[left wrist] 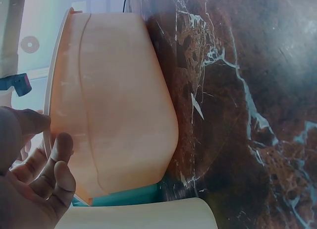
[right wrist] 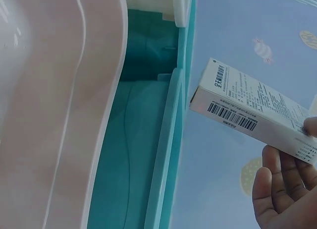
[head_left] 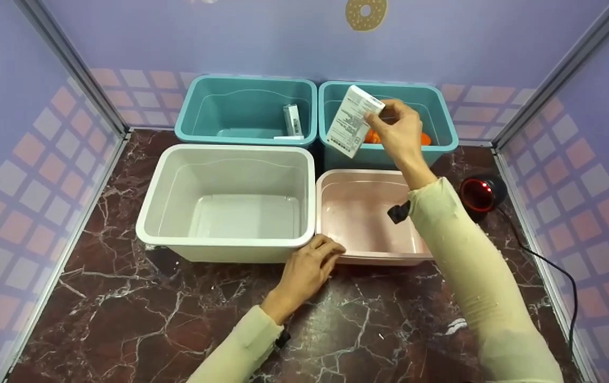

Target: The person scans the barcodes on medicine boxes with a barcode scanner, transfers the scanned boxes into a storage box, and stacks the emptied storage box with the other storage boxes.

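Note:
My right hand (head_left: 403, 130) pinches a small white printed medicine box (head_left: 350, 122) near one end, holding it tilted above the front rim of the right teal bin (head_left: 443, 111). A barcode and dark print show on the box (right wrist: 247, 100) in the right wrist view. At the pink bin (head_left: 384, 255), my left hand (head_left: 307, 268) grips the front left corner of the rim, beside the white bin (head_left: 224, 242). In the left wrist view its fingers (left wrist: 62, 144) lie against the pink bin's outer wall (left wrist: 124, 100).
Small white boxes (head_left: 293, 121) lie in the left teal bin (head_left: 246, 80). Orange items (head_left: 372, 136) sit in the right teal bin, partly hidden. A black device with a red light (head_left: 483, 194) stands at right, trailing a cable (head_left: 549, 263). Walls enclose the marbled table (head_left: 123, 319).

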Tool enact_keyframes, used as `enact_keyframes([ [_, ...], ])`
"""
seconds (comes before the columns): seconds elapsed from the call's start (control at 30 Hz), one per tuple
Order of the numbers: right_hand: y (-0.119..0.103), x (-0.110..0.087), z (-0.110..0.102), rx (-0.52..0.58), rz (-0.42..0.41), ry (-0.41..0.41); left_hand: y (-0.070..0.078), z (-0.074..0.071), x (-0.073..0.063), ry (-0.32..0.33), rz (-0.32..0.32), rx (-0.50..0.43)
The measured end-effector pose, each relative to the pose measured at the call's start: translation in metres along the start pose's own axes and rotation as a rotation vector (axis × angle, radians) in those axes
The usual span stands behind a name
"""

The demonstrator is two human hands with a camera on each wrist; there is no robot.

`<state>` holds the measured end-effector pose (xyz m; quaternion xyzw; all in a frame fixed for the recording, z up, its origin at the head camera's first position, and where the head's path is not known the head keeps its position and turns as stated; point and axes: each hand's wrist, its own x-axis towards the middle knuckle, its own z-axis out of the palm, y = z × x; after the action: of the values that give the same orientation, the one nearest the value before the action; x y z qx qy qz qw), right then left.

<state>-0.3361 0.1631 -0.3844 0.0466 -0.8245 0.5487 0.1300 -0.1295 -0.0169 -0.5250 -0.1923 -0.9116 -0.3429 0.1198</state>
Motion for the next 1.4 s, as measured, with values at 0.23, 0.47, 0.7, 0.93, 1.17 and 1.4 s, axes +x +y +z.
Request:
enact_keyframes([
  [0.23, -0.005, 0.004, 0.013, 0.024, -0.013, -0.01, 0.0, -0.001, -0.001, -0.001, -0.003, 0.013],
  [0.47, -0.006, 0.007, 0.028, -0.001, -0.025, -0.018, 0.0, -0.002, -0.002, -0.012, -0.015, 0.011],
  [0.7, -0.008, 0.01, 0.047, 0.023, -0.02, -0.02, 0.0, -0.003, -0.003, -0.011, -0.018, 0.005],
  [0.93, -0.011, 0.012, 0.061, 0.035, -0.029, -0.033, 0.001, -0.004, -0.003, -0.008, -0.025, 0.0],
  [1.17, -0.011, 0.012, 0.073, 0.022, -0.028, -0.036, 0.0, -0.002, -0.005, 0.01, -0.007, -0.006],
  [1.4, -0.012, 0.011, 0.078, 0.007, -0.029, -0.025, 0.002, 0.0, -0.005, 0.011, 0.009, 0.012],
])
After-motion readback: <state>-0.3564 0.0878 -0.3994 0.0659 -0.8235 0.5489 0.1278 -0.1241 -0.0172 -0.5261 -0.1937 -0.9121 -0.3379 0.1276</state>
